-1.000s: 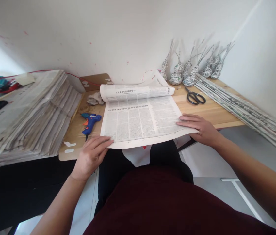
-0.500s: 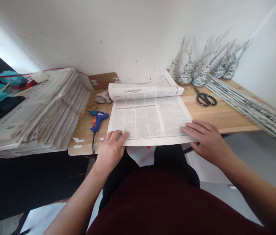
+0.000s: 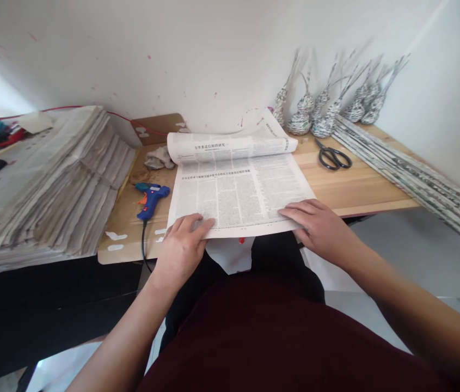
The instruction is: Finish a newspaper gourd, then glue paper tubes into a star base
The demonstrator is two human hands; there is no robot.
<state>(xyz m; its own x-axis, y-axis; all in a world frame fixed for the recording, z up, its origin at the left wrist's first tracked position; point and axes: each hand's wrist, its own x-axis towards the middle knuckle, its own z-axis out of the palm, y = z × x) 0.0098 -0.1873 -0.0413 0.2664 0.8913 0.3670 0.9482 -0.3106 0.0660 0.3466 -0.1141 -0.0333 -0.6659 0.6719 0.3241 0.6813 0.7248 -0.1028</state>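
Note:
A newspaper sheet (image 3: 233,190) lies spread in front of me at the table's near edge, its far part rolled over into a loose curl (image 3: 230,148). My left hand (image 3: 183,242) rests on the sheet's near left corner, fingers loosely bent and thumb out to the side. At the near right, my right hand (image 3: 315,226) lies with its fingers stretched over the paper; its thumb is at or below the sheet's front edge. To the left of the paper is a blue hot glue gun (image 3: 152,200). Black-handled scissors (image 3: 335,158) lie to the right.
A tall stack of newspapers (image 3: 62,185) stands on the left. Several gourd-shaped figures of rolled paper (image 3: 301,117) stand against the wall, beside a bundle of long paper rods (image 3: 413,169) that juts over the wooden table (image 3: 376,190). A crumpled cloth (image 3: 159,158) sits behind the glue gun.
The whole view has shifted a little, so the things on the table appear further left. My right hand has slid leftward onto the sheet. My left hand has barely moved.

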